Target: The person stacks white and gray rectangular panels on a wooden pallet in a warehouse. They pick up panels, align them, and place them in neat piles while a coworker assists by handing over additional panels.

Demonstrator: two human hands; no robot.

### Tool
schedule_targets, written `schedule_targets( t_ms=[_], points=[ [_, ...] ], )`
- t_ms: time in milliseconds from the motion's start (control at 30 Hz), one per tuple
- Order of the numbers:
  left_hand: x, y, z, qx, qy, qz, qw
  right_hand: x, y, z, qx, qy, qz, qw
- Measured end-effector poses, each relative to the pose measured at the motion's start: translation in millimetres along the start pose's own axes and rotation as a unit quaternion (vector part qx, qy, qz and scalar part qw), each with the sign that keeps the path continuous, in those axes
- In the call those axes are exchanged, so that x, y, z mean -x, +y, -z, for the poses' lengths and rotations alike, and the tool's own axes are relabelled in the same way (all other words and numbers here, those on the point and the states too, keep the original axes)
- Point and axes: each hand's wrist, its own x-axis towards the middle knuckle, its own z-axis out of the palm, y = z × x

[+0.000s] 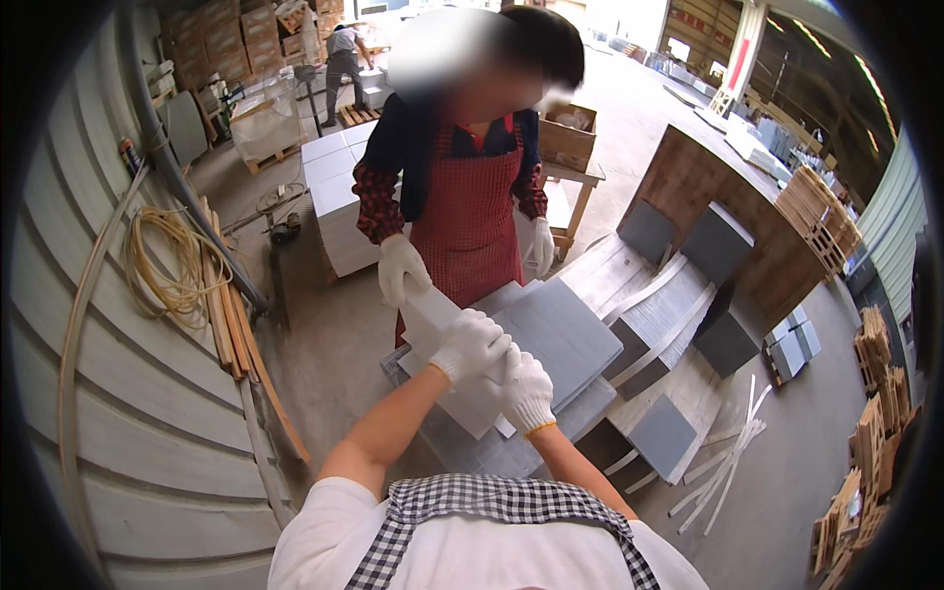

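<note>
Both my hands wear white knitted gloves and meet over a stack of grey slabs. My left hand [470, 349] is closed, its fingers curled above a pale grey slab [472, 408]. Close against it, my right hand [524, 391] is closed too; what either hand grips is hidden by the fingers. A small white piece [504, 428] shows beneath my right hand. Darker grey slabs [560, 329] lie stacked to the right. Across from me, a co-worker in a red checked apron [462, 216] has a gloved hand [401, 267] at the far end of the pale slab.
A ribbed metal wall [128, 393] runs along my left, with a coiled hose [172, 265] and wooden strips [231, 324]. On the right are strapped slab stacks [654, 315], a brown board [728, 206], loose white straps [723, 462] and wooden pallets [860, 472]. Another person [344, 64] bends farther back.
</note>
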Motion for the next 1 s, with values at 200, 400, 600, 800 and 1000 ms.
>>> schedule_targets(
  t_ms=[200,400,600,800,1000],
  points=[
    [-1.1,-2.6,-4.3,-0.002,-0.005,0.006,1.0,-0.7,0.2,-0.1,-0.001,-0.02,-0.017,1.0],
    [2.1,-7.5,-11.4,0.012,0.003,0.043,0.999,-2.8,-4.1,4.3,0.003,-0.066,-0.033,0.997],
    [-1.0,-9.6,-18.2,0.03,-0.015,0.108,0.994,0.0,5.9,-4.4,0.005,-0.029,0.021,0.999],
    [-4.2,-5.2,-13.5,0.02,-0.035,0.109,0.993,0.1,5.1,-2.4,0.009,-0.029,0.018,0.999],
    [-4.1,-5.0,-13.4,-0.005,-0.051,0.116,0.992,-1.5,5.2,-2.6,0.012,-0.058,0.004,0.998]
  ],
)
